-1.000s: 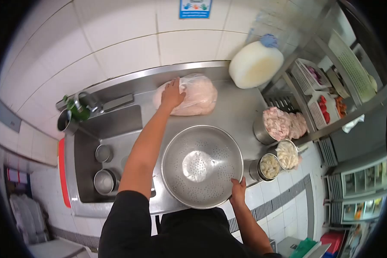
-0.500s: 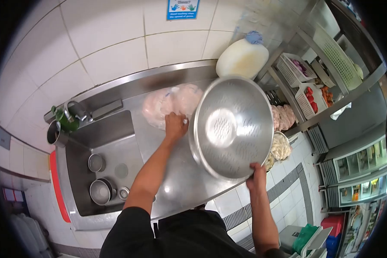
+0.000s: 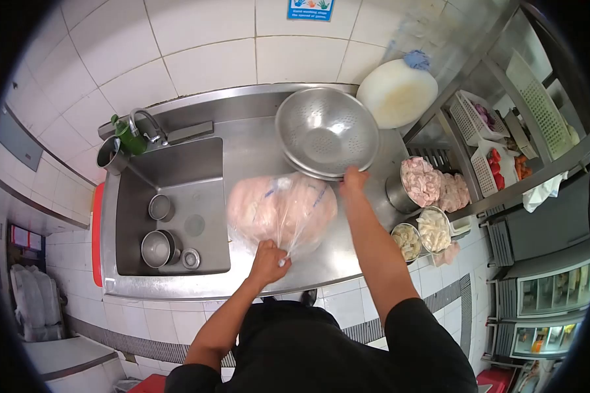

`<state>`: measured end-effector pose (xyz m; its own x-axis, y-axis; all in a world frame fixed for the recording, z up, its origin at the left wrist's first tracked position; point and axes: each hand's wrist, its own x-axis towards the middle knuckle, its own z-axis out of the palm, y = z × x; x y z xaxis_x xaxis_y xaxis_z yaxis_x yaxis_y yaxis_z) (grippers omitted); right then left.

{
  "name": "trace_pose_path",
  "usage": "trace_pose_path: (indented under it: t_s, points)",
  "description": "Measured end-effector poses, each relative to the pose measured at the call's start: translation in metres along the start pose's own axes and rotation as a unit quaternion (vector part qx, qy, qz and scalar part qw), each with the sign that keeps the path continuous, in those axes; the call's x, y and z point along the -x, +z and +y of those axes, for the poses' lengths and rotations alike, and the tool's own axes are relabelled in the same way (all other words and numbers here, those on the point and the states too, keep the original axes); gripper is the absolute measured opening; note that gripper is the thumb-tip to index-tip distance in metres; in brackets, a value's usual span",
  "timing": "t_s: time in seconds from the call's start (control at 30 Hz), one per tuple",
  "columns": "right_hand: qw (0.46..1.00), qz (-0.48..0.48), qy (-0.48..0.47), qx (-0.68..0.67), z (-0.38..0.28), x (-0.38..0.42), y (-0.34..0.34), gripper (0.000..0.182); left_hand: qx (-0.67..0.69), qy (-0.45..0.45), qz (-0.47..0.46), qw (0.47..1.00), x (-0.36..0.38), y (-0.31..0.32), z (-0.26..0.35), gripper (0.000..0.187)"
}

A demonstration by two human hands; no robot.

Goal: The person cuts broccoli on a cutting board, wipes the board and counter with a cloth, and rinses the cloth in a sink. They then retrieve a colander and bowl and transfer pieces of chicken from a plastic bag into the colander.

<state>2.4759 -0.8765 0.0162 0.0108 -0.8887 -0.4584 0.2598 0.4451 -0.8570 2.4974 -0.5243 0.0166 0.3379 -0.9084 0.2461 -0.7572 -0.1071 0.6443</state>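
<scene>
A clear plastic bag of pale pink meat (image 3: 282, 208) lies on the steel counter (image 3: 255, 141), right of the sink. My left hand (image 3: 269, 261) is closed on the gathered plastic at the bag's near edge. Behind the bag, a perforated steel colander (image 3: 326, 131) stands near the back of the counter, its hollow side showing. What looks like a second rim shows just beneath it. My right hand (image 3: 354, 181) holds the colander's near right rim, with the fingers partly hidden.
The sink (image 3: 193, 190) at left holds several small metal containers. Right of the counter are a pot of pink meat (image 3: 419, 180), bowls of pale pieces (image 3: 432, 229) and a rack with baskets (image 3: 488, 167). A white board (image 3: 398, 93) leans on the wall.
The colander has moved from the front right to the back of the counter with my right hand. My left hand has drawn the bag toward the front edge. The view has shifted.
</scene>
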Motion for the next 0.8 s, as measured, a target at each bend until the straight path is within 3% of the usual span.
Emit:
trace_pose_path:
  t_s: [0.07, 0.2, 0.27, 0.3, 0.37, 0.43, 0.53, 0.6, 0.8]
  points:
    - [0.998, -0.01, -0.065, 0.012, 0.055, -0.036, 0.0, 0.053, -0.007, -0.011, 0.001, 1.0, 0.019, 0.004, 0.01, 0.016]
    - [0.996, -0.05, -0.004, 0.078, 0.04, 0.011, -0.021, 0.053, -0.011, -0.035, 0.017, 0.999, 0.043, 0.01, 0.029, 0.016]
    - [0.958, -0.019, -0.2, 0.206, 0.019, 0.042, -0.041, 0.041, -0.013, -0.051, 0.041, 0.998, 0.048, 0.016, 0.035, 0.015]
    - [0.958, -0.024, -0.199, 0.207, 0.008, 0.052, -0.059, 0.041, -0.026, -0.073, 0.06, 0.995, 0.051, 0.019, 0.037, 0.014]
    - [0.952, -0.295, -0.045, 0.068, -0.014, 0.071, -0.106, 0.021, -0.04, -0.103, 0.079, 0.991, 0.056, 0.028, 0.042, 0.014]
    - [0.949, -0.299, -0.046, 0.091, -0.037, 0.127, -0.134, 0.008, -0.034, -0.109, 0.133, 0.984, 0.055, 0.035, 0.043, 0.015]
    - [0.904, -0.387, 0.003, 0.182, -0.028, 0.139, -0.194, 0.009, -0.029, -0.125, 0.137, 0.982, 0.051, 0.033, 0.059, 0.013]
    - [0.891, -0.396, -0.006, 0.22, -0.022, 0.152, -0.222, 0.011, -0.023, -0.136, 0.12, 0.983, 0.05, 0.027, 0.069, 0.012]
    - [0.84, -0.449, 0.022, 0.302, -0.009, 0.161, -0.249, 0.012, 0.037, -0.163, 0.121, 0.979, 0.009, -0.034, 0.104, 0.019]
